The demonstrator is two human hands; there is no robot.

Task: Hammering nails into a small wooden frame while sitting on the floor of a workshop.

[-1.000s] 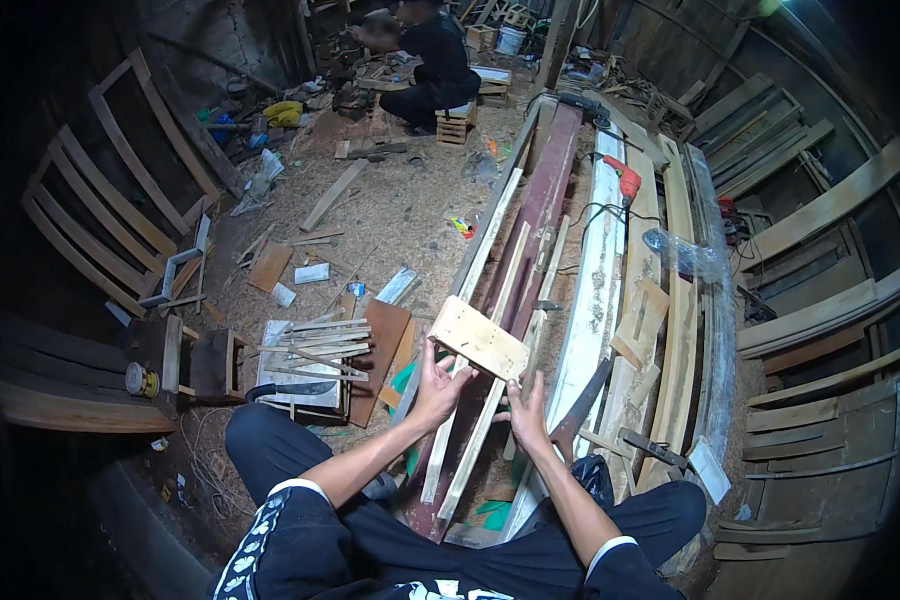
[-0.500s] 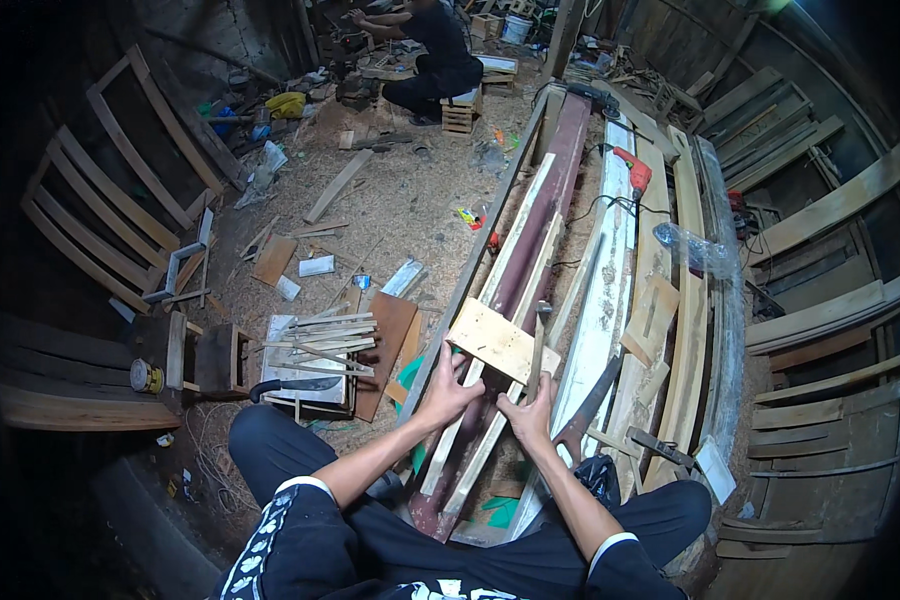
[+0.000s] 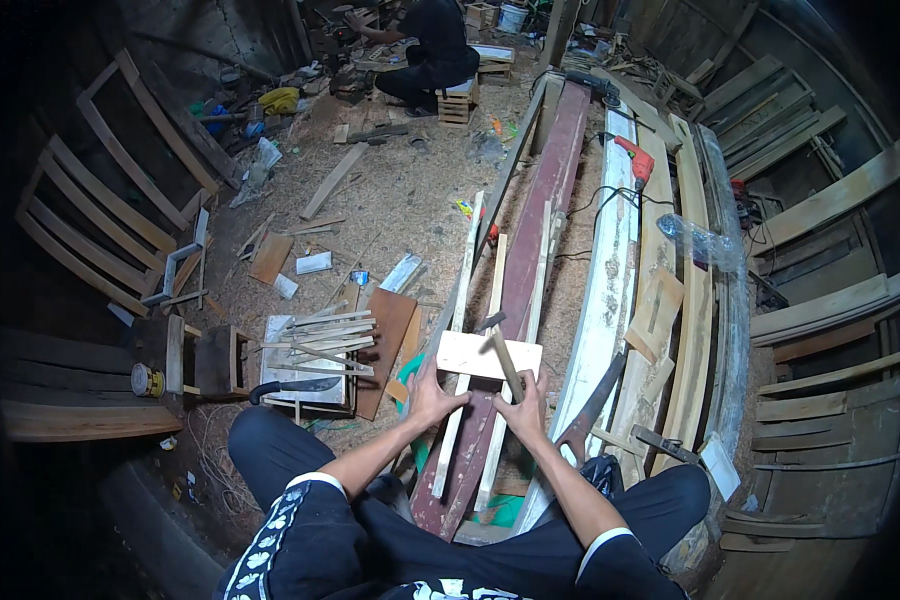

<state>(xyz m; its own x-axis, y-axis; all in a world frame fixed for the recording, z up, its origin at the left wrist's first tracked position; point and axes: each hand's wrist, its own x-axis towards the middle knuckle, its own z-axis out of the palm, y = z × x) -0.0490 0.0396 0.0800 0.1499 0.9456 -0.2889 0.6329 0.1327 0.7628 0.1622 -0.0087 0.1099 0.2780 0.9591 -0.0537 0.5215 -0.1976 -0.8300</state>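
A short pale board [image 3: 470, 354] lies across several thin wood strips [image 3: 540, 272] over a long maroon plank [image 3: 562, 160]. My left hand [image 3: 434, 396] grips the board's left end, thumb on the near side. At its right end, my right hand [image 3: 526, 408] is closed round the handle of a hammer [image 3: 510, 366], its fingers also against the board. The hammer's handle slants up over the board, with its head just beyond the far edge. Whether nails are in the board cannot be made out.
Right of the plank lie a handsaw [image 3: 598, 402], a red power drill [image 3: 634, 158] with a cable and long boards [image 3: 696, 300]. On the left, a low stand [image 3: 278, 330] bears cut strips and a large knife [image 3: 296, 386]. A person [image 3: 438, 50] crouches at the back.
The board has turned from slanted to nearly level and moved slightly left and nearer. The strips under it have shifted and spread. The hammer now tilts left across the board.
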